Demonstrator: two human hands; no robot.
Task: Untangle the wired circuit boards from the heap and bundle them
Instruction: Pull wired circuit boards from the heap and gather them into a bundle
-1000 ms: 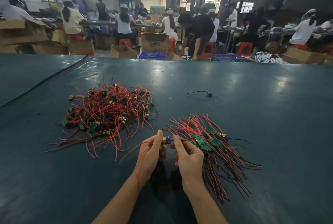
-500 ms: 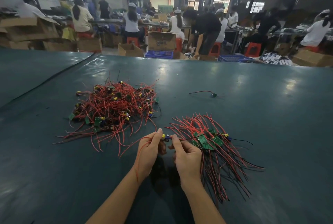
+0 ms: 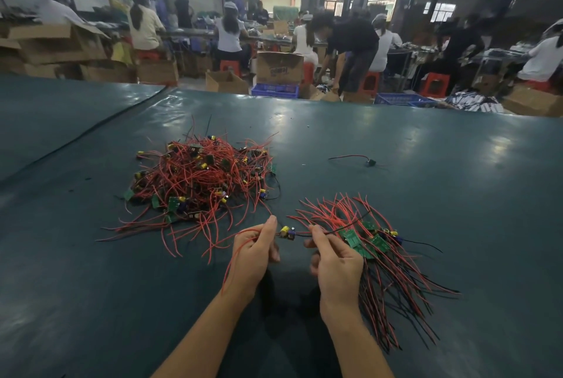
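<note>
- The left hand (image 3: 253,259) had its grip curled, thumb and forefinger pinching a small circuit board (image 3: 286,232) by its end, with thin red wire looping down past the wrist.
- The right hand (image 3: 338,265) pinched the same board's black lead, its grip closed tight.
- The board, carrying stubby yellow cylinders, hung between the hands just above the surface (image 3: 457,195), a glossy dark teal sheet.
- The tangled heap (image 3: 201,179) of red wires and green boards lay to the left.
- The combed-out bundle (image 3: 353,237) lay under the right hand.
- A stray piece (image 3: 370,162) lay well apart.
</note>
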